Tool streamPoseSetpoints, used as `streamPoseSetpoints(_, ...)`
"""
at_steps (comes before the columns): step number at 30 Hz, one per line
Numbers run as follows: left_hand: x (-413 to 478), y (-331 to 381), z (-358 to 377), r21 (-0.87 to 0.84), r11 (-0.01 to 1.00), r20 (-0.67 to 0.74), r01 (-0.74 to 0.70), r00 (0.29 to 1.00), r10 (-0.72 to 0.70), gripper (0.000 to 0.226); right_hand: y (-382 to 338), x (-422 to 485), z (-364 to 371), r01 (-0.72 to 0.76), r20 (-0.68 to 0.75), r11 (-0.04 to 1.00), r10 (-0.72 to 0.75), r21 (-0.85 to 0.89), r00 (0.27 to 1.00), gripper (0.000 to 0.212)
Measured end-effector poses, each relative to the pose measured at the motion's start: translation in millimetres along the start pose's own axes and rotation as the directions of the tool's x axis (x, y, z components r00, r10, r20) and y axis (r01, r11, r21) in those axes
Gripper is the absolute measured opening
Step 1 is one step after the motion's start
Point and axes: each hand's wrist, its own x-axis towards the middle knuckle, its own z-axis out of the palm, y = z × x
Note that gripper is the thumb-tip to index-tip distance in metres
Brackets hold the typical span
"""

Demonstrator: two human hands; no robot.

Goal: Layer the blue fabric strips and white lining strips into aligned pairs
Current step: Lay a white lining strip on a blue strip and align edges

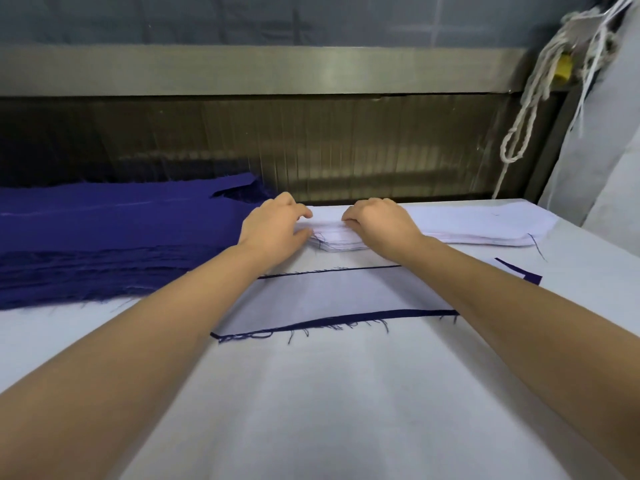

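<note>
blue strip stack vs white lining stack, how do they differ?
The blue stack lies left, untouched; the white stack lies right, with the left hand and right hand on its left end. The blue stack's near edge is frayed; the white stack's edges look clean. Both are layered piles on the table.

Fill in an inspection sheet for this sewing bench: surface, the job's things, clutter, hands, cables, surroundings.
Surface: table covered in white cloth.
Job's things: blue fabric strips stacked at far left; white lining strips stacked to their right; one layered pair in the middle, white over blue, blue edges showing.
Clutter: loose blue threads along the pair's near edge.
Hands: left hand and right hand, fingers curled, at the left end of the white lining strips; a pinch cannot be confirmed.
Cables: white cord hanging at upper right, beside a yellow object.
Surroundings: metal rail above a dark ribbed panel behind the table.
</note>
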Motion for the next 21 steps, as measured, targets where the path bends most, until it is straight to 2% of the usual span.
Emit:
streamPoseSetpoints(5, 11, 7, 6, -0.050, 0.999, -0.006, -0.001, 1.000, 0.001, 0.028, -2, 3, -4, -0.131, 0.006, 0.975, 0.132, 0.181, 0.991, 0.024)
streamPoseSetpoints(8, 15, 8, 6, -0.063, 0.998, -0.040, 0.005, 0.999, -0.008, 0.023, -1, 6, -5, -0.209, 0.009, 0.932, 0.216, 0.296, 0.976, 0.013)
streamPoseSetpoints(10, 17, 10, 5, -0.053, 0.999, -0.046, -0.001, 0.999, -0.001, 0.022, 1, 7, -6, -0.245, 0.015, 0.878, 0.262, 0.411, 0.965, 0.007)
streamPoseSetpoints(15, 21, 11, -2, -0.131, 0.991, -0.021, 0.010, 1.000, -0.013, 0.020, 6, 9, -7, -0.243, 0.030, 0.686, 0.307, 0.686, 0.951, 0.016)
streamPoseSetpoints(17, 22, 12, -4, -0.170, 0.985, 0.011, 0.013, 1.000, -0.012, 0.024, 6, 11, -7, -0.237, 0.030, 0.668, 0.307, 0.705, 0.951, 0.013)
streamPoseSetpoints(21, 23, 13, -7, -0.259, 0.965, -0.001, 0.032, 0.999, -0.034, 0.021, 5, 15, -9, -0.223, 0.009, 0.725, 0.286, 0.651, 0.958, 0.010)
